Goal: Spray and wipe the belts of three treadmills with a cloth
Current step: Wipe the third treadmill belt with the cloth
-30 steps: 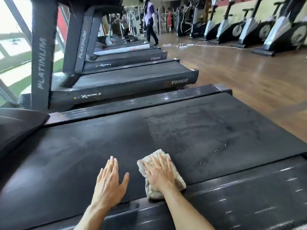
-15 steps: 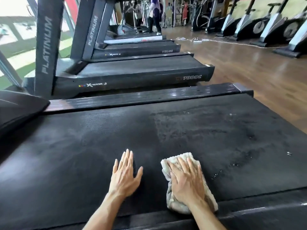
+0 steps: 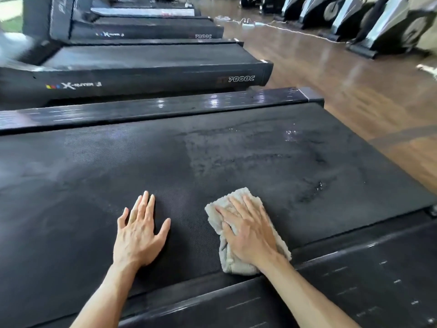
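Note:
A wide black treadmill belt (image 3: 212,157) fills the middle of the head view, with wet streaks and droplets on its right half. My right hand (image 3: 248,230) lies flat on a crumpled beige cloth (image 3: 228,261), pressing it onto the near part of the belt. My left hand (image 3: 139,235) rests palm down on the bare belt just left of the cloth, fingers spread, holding nothing. A second treadmill belt (image 3: 146,56) lies beyond, and a third (image 3: 151,21) behind it. No spray bottle is in view.
Glossy black side rails run along the near edge (image 3: 354,268) and far edge (image 3: 165,106) of the belt. A wooden floor (image 3: 343,74) lies to the right, with a white cable (image 3: 279,26) across it and exercise bikes (image 3: 390,27) along the back right.
The view has tilted down and come closer. Both hands with the cloth have shifted right and slightly farther onto the belt.

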Available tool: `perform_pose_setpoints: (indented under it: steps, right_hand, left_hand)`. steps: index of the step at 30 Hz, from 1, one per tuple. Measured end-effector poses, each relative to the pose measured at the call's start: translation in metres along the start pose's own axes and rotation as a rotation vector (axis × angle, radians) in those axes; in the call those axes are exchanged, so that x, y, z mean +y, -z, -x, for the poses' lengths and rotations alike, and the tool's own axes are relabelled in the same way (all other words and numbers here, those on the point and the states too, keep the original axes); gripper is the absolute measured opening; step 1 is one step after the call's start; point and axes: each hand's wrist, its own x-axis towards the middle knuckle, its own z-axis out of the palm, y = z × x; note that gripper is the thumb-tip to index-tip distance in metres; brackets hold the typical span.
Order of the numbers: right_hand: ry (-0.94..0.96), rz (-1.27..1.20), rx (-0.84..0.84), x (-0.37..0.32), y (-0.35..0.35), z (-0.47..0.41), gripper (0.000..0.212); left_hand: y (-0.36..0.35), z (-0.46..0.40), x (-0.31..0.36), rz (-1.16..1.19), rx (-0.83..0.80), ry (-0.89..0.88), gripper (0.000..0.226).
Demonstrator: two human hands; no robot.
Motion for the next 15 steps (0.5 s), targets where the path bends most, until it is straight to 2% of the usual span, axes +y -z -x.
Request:
perform_pose_setpoints:
  steps: [4,8,10,13,15]
  right_hand:
    - [-0.161,0.051,0.015,0.008,0.004,-0.032,0.054]
    - [-0.023,-0.032,-0.037,-0.038,0.0,-0.022,0.049]
    - [0.023,-0.097,-0.067,-0.034,0.008,0.002,0.048]
    - [-0.025,-0.098,-0.02,-0.011,0.013,0.02,0.052]
    - [-0.091,-0.073,-0.021,-0.001,0.014,0.006,0.055]
  left_hand:
    - [-0.002,0.001,0.002,-0.003,0.012,-0.002,0.094]
    - [0.003,0.003,0.003,0.016,0.021,-0.047,0.091]
    - [0.007,0.009,0.016,0.046,0.015,-0.124,0.087]
    - [0.007,0.022,0.041,0.14,-0.007,-0.154,0.085]
    - [0.0,0.027,0.054,0.112,-0.045,-0.13,0.085]
